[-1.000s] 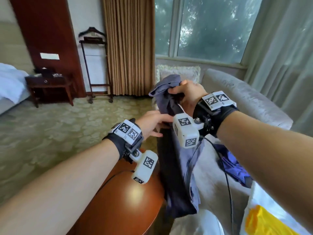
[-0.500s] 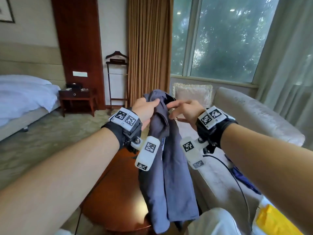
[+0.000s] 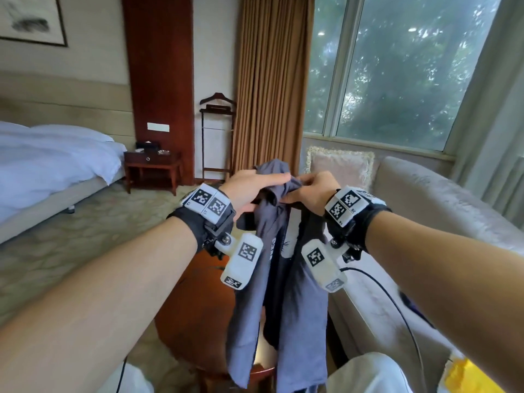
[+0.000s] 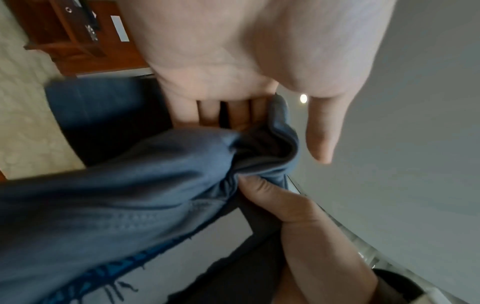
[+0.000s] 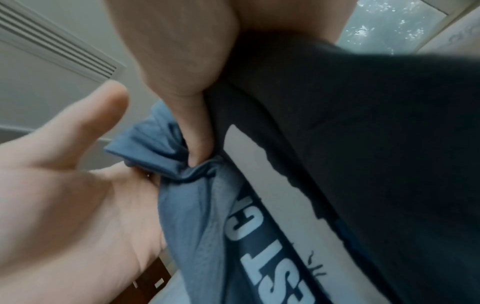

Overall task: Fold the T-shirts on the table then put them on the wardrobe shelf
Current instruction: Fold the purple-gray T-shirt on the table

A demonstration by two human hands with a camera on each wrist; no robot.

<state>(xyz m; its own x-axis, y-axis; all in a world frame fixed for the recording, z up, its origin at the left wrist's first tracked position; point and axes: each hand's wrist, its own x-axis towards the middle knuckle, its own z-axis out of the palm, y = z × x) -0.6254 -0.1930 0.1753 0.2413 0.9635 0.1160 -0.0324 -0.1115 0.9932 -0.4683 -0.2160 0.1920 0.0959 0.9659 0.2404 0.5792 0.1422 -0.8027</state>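
Note:
A grey-blue T-shirt (image 3: 283, 307) with white print hangs bunched in the air over a round wooden table (image 3: 204, 307). My right hand (image 3: 304, 188) pinches its top edge; the right wrist view shows the thumb (image 5: 193, 133) dug into the cloth (image 5: 182, 195). My left hand (image 3: 255, 188) is right beside it, with straight fingers (image 4: 233, 115) slipped behind the fabric (image 4: 103, 195) and the thumb (image 4: 322, 131) held clear of it. The right hand's fingers (image 4: 272, 197) bunch the cloth just below the left palm.
A pale sofa (image 3: 425, 199) with a cushion (image 3: 340, 165) runs along the right under the window. A dark cloth (image 3: 411, 302) and something yellow (image 3: 467, 375) lie on it. Farther back are a bed (image 3: 51, 160), a nightstand (image 3: 153, 163) and a valet stand (image 3: 217, 137).
Both hands have risen with the shirt. The left hand went from the shirt's middle up to its top edge, close beside the right hand. My view has tilted upward.

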